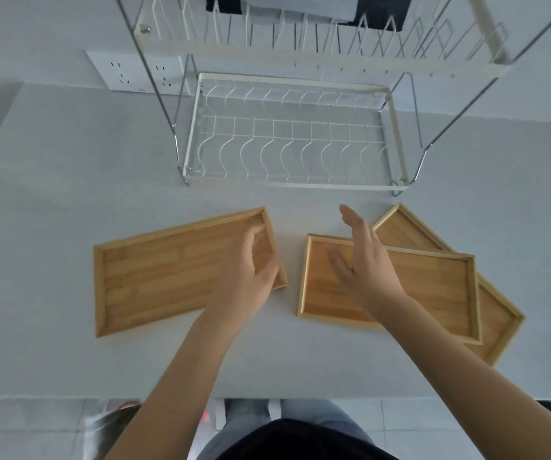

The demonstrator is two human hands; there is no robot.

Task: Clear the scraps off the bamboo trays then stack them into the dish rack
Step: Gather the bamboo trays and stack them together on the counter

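Three bamboo trays lie flat on the grey table. The left tray (pixel 154 273) lies slanted, and my left hand (pixel 247 277) curls over its right end, thumb at the near corner, fingers on the tray floor. The middle tray (pixel 433 287) rests partly on top of a third tray (pixel 496 320) that sticks out to the back and right. My right hand (pixel 363 260) hovers edge-on above the middle tray's left part, fingers straight and apart, holding nothing. No scraps show on any tray. The white wire dish rack (pixel 294 185) stands empty behind the trays.
The rack's upper tier (pixel 317 49) with upright wire dividers hangs over the lower basket on chrome legs (pixel 174 141). A wall socket (pixel 134 71) sits at the back left. The table's front edge (pixel 68 398) runs just above my legs.
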